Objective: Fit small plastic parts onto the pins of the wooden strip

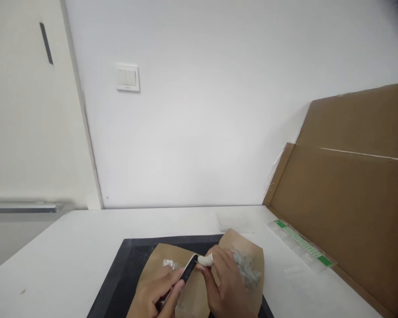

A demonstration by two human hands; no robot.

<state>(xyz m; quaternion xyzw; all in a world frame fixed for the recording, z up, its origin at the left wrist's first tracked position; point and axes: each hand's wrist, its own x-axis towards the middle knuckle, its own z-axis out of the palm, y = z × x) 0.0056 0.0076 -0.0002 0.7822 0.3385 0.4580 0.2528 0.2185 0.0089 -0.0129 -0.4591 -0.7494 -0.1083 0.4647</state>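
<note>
My left hand [159, 293] is closed round a flat dark stick with a pale edge [189, 268], which slants up to the right. Beside its tip, my right hand [226, 282] is closed in a pinch. A white, curved, tube-like piece [205, 259] shows at the right fingertips, touching or nearly touching the stick; I cannot tell whether it is held or worn on a finger. Anything smaller in the pinch is hidden. Beneath both hands lies brown paper [157, 260], with a heap of cloudy, translucent bits [247, 267] by my right hand and shiny clear scraps [169, 263] by my left.
The paper rests on a black mat [119, 274] on a white table [63, 256]. To the right, a large cardboard sheet [345, 212] leans up beside a clear strip package with green printing [301, 243]. A clear flat sheet [235, 222] lies near the wall [192, 110].
</note>
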